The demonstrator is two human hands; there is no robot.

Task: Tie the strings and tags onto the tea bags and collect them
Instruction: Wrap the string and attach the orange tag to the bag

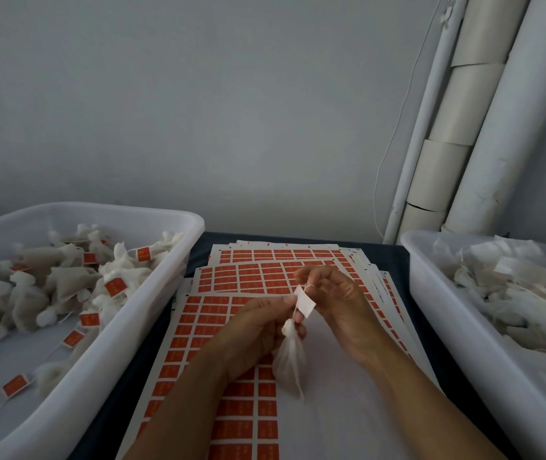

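A white tea bag [290, 360] hangs from its gathered neck, which my left hand [258, 330] pinches above the sheets. A thin string [298, 302] runs up from the neck to a small white tag [305, 302]. My right hand [334, 293] pinches the string's upper end just above the tag, fingers curled. Sheets of orange labels [232, 327] lie spread on the table under both hands.
A white tub [152, 287] on the left holds several tied tea bags with orange tags. A second white tub [437, 303] on the right holds a heap of white bags and strings. Pale pipes [457, 127] rise at the back right against the grey wall.
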